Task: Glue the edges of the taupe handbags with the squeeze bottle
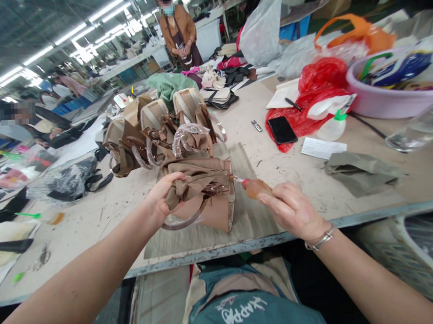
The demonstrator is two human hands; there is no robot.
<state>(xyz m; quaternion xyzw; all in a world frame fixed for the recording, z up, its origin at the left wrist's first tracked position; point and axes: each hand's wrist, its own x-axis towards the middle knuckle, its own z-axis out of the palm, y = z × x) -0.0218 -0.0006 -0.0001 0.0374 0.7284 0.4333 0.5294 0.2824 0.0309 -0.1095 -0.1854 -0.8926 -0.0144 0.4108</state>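
A tan handbag (212, 208) lies on a grey board (247, 219) at the table's front edge, with brown lining cloth (198, 175) bunched over its top. My left hand (167, 192) is closed on that cloth at the bag's left, thumb on top. In my right hand (291, 209) is an amber squeeze bottle (258, 189) with a red collar and a thin tip. The tip is at the bag's right edge; whether it touches cannot be made out. The bag's looped handle (189, 222) hangs down in front.
Several similar bags (155, 117) stand behind. To the right are a phone (282, 130) on a red plastic bag (321, 80), a white bottle with a green cap (333, 127), folded grey cloth (362, 170) and a purple basin (381, 100). A person (179, 30) stands beyond the table.
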